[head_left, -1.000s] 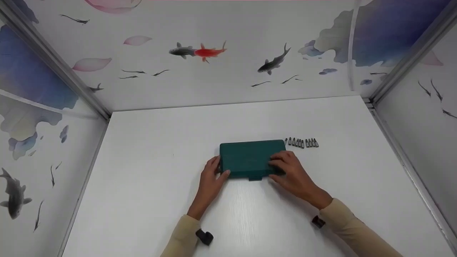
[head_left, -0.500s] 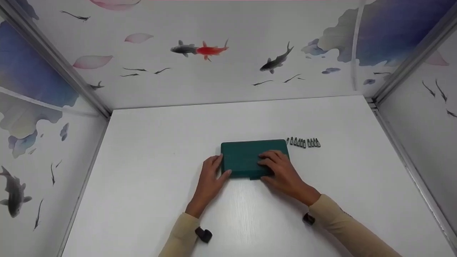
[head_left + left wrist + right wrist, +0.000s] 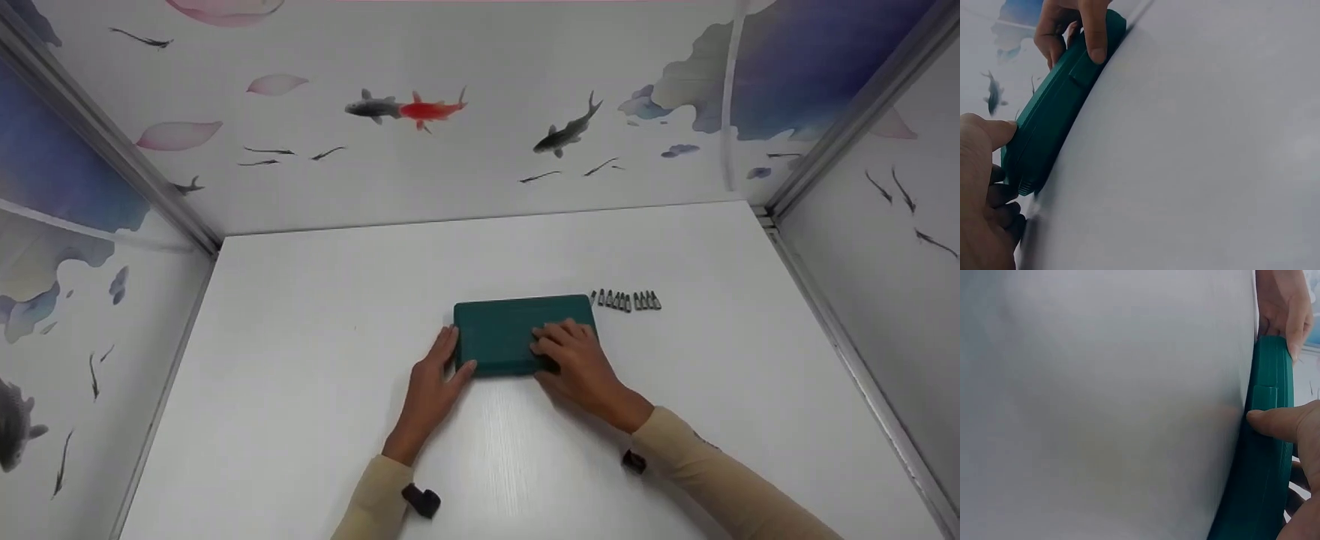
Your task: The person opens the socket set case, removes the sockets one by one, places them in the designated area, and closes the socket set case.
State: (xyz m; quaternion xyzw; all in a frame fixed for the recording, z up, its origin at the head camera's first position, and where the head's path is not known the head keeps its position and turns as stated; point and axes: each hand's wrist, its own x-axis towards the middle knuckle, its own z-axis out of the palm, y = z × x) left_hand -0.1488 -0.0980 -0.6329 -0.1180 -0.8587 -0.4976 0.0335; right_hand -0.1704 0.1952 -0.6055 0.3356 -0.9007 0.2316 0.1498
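A closed green plastic case [image 3: 491,337] lies flat on the white table in the head view. My left hand [image 3: 431,386] holds its left end, thumb at the near corner and fingers along the side. On the lid's right half rest the bent fingers of my right hand [image 3: 581,367]. Its thumb presses the case's front face beside the latch [image 3: 1265,397], as the right wrist view shows. That latch is covered by the right hand in the head view. What lies inside the case is hidden.
Several small metal bits [image 3: 626,301] stand or lie in a row just beyond the case's far right corner. The white table [image 3: 315,360] is bordered by printed panels [image 3: 480,172] at the back and both sides.
My right hand has slid left along the case's front edge, and its thumb has come to the latch. The left hand keeps its hold on the left end. The camera view shifts slightly.
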